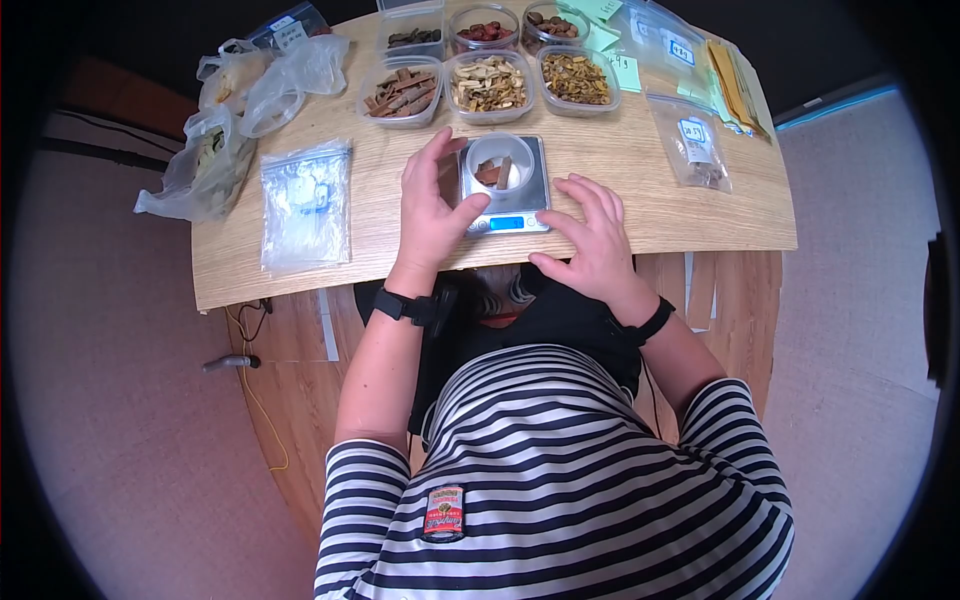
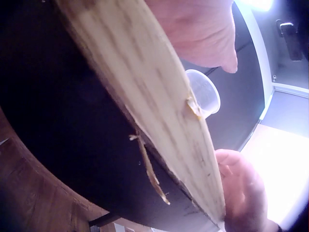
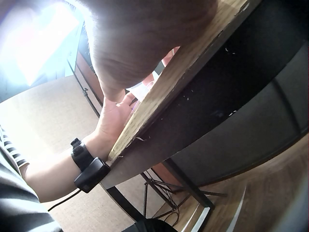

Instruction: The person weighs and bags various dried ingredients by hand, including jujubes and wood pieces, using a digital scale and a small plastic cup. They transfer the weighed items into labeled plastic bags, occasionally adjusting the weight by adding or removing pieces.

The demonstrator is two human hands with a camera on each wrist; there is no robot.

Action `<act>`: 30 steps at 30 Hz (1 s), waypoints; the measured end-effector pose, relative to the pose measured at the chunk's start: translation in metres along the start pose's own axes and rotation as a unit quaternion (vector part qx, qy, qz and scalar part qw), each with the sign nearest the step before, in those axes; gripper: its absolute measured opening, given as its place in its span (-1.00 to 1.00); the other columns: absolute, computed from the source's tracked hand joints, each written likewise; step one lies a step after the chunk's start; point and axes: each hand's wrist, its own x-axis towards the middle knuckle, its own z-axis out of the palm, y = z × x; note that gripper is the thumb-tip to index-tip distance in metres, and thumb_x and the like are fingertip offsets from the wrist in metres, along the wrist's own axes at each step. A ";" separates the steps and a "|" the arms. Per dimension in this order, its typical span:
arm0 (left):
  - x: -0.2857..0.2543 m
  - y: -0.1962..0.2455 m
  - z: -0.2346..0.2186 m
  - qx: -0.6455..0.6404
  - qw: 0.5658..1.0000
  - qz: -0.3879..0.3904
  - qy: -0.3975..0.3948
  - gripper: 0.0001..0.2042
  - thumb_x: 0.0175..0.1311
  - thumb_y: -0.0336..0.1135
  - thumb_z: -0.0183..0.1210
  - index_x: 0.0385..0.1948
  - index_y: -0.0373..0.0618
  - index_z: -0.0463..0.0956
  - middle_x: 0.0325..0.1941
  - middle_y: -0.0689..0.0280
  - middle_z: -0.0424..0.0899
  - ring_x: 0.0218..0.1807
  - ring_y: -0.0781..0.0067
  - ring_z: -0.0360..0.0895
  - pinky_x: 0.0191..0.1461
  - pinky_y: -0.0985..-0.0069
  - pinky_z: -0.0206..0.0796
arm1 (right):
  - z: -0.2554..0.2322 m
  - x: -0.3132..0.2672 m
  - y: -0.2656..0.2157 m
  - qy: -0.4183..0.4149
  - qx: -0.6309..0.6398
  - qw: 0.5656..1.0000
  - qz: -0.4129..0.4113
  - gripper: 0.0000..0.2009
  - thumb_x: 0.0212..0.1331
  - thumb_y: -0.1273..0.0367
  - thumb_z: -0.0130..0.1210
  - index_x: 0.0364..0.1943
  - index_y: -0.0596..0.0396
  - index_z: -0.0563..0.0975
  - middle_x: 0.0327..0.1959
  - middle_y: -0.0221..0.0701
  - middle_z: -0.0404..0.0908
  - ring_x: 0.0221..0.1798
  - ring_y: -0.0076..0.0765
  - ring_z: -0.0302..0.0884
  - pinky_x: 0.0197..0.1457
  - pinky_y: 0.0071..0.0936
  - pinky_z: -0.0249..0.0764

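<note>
A digital kitchen scale with a lit blue display lies near the table's front edge. On its plate stands a clear round plastic cup holding brown bark pieces. My left hand is spread at the scale's left side, its thumb reaching over the near left corner and its fingers beside the cup. At the scale's near right corner is my right hand, fingers loosely extended toward the buttons and thumb low by the table edge. Neither hand holds anything.
Tubs of dried bark, pale slices and yellowish pieces stand behind the scale, with more tubs farther back. Zip bags and knotted plastic bags lie left. A labelled bag and brown envelopes lie right.
</note>
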 end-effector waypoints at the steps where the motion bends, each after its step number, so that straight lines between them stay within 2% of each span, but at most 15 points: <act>1: 0.000 0.000 0.001 0.020 1.000 0.010 -0.002 -0.07 0.08 0.31 0.33 0.36 -0.23 0.30 0.19 0.11 0.59 0.27 0.08 0.44 0.39 0.20 0.20 | 0.000 0.000 0.000 -0.001 0.000 1.000 -0.002 -0.55 -0.07 0.04 0.41 -0.09 -0.09 0.68 0.26 -0.25 0.45 0.40 0.01 0.30 0.43 0.03 0.14; 6: 0.002 0.000 0.001 0.072 0.997 0.028 -0.025 -0.05 -0.07 0.13 0.50 0.35 -0.24 0.30 0.19 0.10 0.59 0.25 0.08 0.47 0.37 0.20 0.26 | 0.000 0.002 -0.007 -0.022 0.006 1.000 -0.016 -0.53 -0.06 -0.01 0.40 -0.07 -0.13 0.69 0.29 -0.21 0.42 0.43 0.06 0.25 0.45 0.10 0.09; 8: 0.002 -0.007 0.005 -0.153 0.986 -0.059 0.032 -0.01 -0.19 0.01 0.58 0.35 -0.24 0.30 0.19 0.10 0.60 0.24 0.07 0.47 0.36 0.20 0.26 | 0.004 0.002 -0.018 -0.036 0.013 0.999 -0.028 -0.52 -0.06 -0.03 0.39 -0.06 -0.15 0.69 0.30 -0.20 0.41 0.45 0.08 0.22 0.46 0.14 0.07; 9: 0.002 -0.006 0.003 -0.152 0.986 -0.059 0.033 -0.01 -0.19 0.01 0.58 0.35 -0.24 0.30 0.19 0.10 0.60 0.24 0.07 0.47 0.36 0.20 0.26 | 0.009 0.002 -0.025 -0.030 0.001 0.999 -0.021 -0.51 -0.06 -0.05 0.38 -0.06 -0.16 0.69 0.32 -0.19 0.39 0.46 0.08 0.19 0.47 0.18 0.04; 11: 0.001 -0.002 -0.004 0.024 0.998 0.000 -0.051 0.00 -0.08 -0.09 0.57 0.44 -0.21 0.19 0.32 0.05 0.45 0.37 0.15 0.41 0.47 0.25 0.18 | 0.017 0.002 -0.034 -0.013 -0.018 1.000 -0.004 -0.50 -0.07 -0.06 0.38 -0.05 -0.19 0.69 0.34 -0.17 0.35 0.48 0.09 0.13 0.48 0.24 -0.01; 15: 0.003 0.011 -0.002 0.118 0.991 0.007 -0.068 -0.01 -0.11 -0.15 0.59 0.43 -0.23 0.21 0.28 0.03 0.48 0.34 0.08 0.44 0.45 0.25 0.22 | 0.027 0.002 -0.041 0.005 -0.023 1.000 0.014 -0.51 -0.07 -0.05 0.40 -0.05 -0.19 0.69 0.33 -0.15 0.34 0.48 0.11 0.12 0.48 0.25 -0.01; 19: 0.005 0.010 0.000 0.146 0.987 0.002 -0.074 -0.01 -0.10 -0.18 0.58 0.43 -0.24 0.21 0.29 0.04 0.48 0.30 0.06 0.46 0.41 0.24 0.26 | 0.032 0.004 -0.046 0.008 -0.031 0.999 0.023 -0.51 -0.08 -0.03 0.41 -0.05 -0.17 0.69 0.32 -0.14 0.33 0.49 0.13 0.10 0.48 0.25 -0.02; 22: 0.006 0.012 0.001 0.200 0.976 0.028 -0.081 -0.03 -0.10 -0.21 0.57 0.43 -0.25 0.22 0.32 0.01 0.46 0.28 0.05 0.47 0.37 0.24 0.30 | 0.033 0.004 -0.048 0.008 -0.035 0.999 0.027 -0.51 -0.08 -0.04 0.41 -0.05 -0.17 0.70 0.33 -0.13 0.32 0.49 0.15 0.09 0.47 0.26 -0.02; 24: 0.006 0.010 0.001 0.148 0.986 -0.009 -0.080 -0.05 -0.02 -0.34 0.52 0.46 -0.22 0.13 0.33 0.01 0.45 0.28 0.12 0.48 0.37 0.27 0.33 | 0.034 0.004 -0.049 0.006 -0.036 0.999 0.029 -0.51 -0.08 -0.04 0.41 -0.04 -0.18 0.70 0.34 -0.13 0.32 0.49 0.16 0.09 0.47 0.26 -0.02; 25: 0.005 0.009 0.002 0.148 0.986 -0.009 -0.081 -0.05 -0.02 -0.34 0.52 0.46 -0.22 0.13 0.33 0.01 0.45 0.28 0.12 0.48 0.37 0.27 0.33 | 0.036 0.004 -0.050 0.006 -0.032 0.999 0.024 -0.50 -0.08 -0.04 0.41 -0.04 -0.18 0.70 0.35 -0.12 0.31 0.49 0.16 0.08 0.47 0.27 -0.02; 26: 0.005 0.009 0.004 0.009 0.998 -0.051 -0.041 -0.05 0.01 -0.41 0.48 0.49 -0.19 0.07 0.33 0.02 0.45 0.29 0.17 0.48 0.36 0.29 0.35 | 0.037 0.005 -0.050 0.007 -0.028 0.999 0.019 -0.50 -0.08 -0.04 0.41 -0.03 -0.19 0.70 0.36 -0.12 0.30 0.50 0.17 0.07 0.47 0.28 -0.03; 27: 0.005 0.008 0.005 -0.131 0.987 -0.091 0.000 -0.04 0.05 -0.48 0.45 0.51 -0.16 0.00 0.33 0.04 0.45 0.29 0.22 0.48 0.35 0.32 0.36 | 0.038 0.005 -0.051 0.008 -0.029 0.999 0.020 -0.50 -0.08 -0.04 0.41 -0.03 -0.19 0.70 0.36 -0.12 0.30 0.50 0.17 0.07 0.47 0.28 -0.03; 30: 0.003 0.013 0.002 -0.119 0.988 -0.093 0.026 -0.02 0.10 -0.57 0.39 0.53 -0.10 -0.10 0.33 0.07 0.44 0.28 0.27 0.48 0.34 0.36 0.38 | 0.039 0.008 -0.054 0.009 -0.031 0.999 0.023 -0.50 -0.08 -0.05 0.41 -0.03 -0.20 0.70 0.38 -0.11 0.29 0.51 0.18 0.05 0.47 0.29 -0.04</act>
